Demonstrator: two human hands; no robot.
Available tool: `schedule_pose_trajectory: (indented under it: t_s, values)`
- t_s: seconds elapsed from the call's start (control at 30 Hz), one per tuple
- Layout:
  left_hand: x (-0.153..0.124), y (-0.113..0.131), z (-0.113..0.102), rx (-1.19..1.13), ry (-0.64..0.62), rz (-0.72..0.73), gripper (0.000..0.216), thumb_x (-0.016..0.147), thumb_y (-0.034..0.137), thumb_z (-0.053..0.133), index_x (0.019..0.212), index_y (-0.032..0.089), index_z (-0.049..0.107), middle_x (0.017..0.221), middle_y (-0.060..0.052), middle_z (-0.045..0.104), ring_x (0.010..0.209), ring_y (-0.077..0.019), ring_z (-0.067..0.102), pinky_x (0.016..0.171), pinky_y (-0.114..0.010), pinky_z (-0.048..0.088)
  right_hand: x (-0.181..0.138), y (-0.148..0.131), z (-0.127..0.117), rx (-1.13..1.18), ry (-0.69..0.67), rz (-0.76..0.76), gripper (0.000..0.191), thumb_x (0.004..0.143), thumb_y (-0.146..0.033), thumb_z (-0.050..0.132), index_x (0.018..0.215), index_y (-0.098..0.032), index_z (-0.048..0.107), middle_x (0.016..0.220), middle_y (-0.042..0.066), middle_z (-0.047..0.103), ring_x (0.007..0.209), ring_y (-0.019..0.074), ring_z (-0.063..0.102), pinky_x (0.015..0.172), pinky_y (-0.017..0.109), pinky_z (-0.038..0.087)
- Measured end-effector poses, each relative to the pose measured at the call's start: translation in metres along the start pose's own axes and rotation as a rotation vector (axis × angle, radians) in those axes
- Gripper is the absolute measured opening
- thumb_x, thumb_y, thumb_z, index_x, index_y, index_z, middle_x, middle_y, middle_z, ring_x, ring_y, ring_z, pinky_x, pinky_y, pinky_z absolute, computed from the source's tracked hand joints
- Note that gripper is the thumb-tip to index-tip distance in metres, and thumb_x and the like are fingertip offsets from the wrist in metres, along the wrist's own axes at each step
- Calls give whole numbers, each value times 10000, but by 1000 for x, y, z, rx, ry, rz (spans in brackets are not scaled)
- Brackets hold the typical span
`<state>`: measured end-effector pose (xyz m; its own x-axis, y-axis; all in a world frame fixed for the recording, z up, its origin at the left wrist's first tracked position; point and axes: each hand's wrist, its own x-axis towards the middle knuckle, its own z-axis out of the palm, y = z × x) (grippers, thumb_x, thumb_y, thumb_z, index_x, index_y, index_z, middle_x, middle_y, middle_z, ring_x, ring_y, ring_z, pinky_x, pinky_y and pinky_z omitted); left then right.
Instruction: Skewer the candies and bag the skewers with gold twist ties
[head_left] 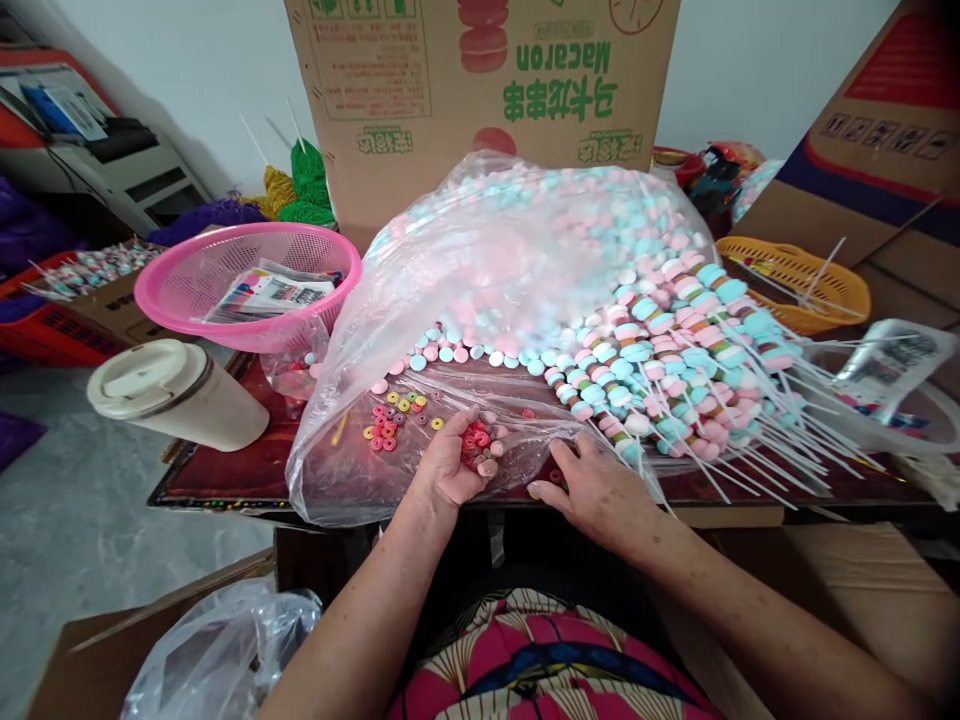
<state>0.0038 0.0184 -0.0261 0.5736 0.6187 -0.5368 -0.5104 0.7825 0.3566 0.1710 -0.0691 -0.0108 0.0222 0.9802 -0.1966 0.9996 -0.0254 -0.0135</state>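
My left hand (457,465) is turned palm up near the table's front edge. Its fingers curl around a small heap of ring candies (476,440), mostly red. To its right, my right hand (600,490) is palm down, thumb and forefinger apart. A few dark red and green ring candies (558,480) lie between them, by the edge of a clear plastic bag (525,455). Loose red and yellow ring candies (384,428) are scattered left of my left hand. Behind my hands, the bag covers a big pile of pink, blue and white round candies (510,355).
Candy skewers (675,360) on white sticks are stacked at right. A pink basket (161,290) with packets and a lidded cup (217,400) stand left. A yellow basket (847,290) is back right, and a tall cardboard box (450,110) stands behind.
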Motion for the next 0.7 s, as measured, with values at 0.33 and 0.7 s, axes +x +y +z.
schedule_pose_trajectory:
  t_s: [0.33,0.7]
  values:
    - [-5,-3,-1,45,16,17,220,878,266,435,747,129,548,647,-62,586,423,-98,511,272,-127,273,8,21,7,95,32,-274,166,868,-176,404,895,-154,567,992,110,533,896,211,528,805,330,412]
    - [-8,-8,11,169,105,-18,229,886,262,431,731,132,539,632,-63,617,396,-107,530,278,-145,290,29,40,-31,508,-176,-197,145,664,-72,467,728,-179,541,639,-25,549,595,129,560,585,230,425]
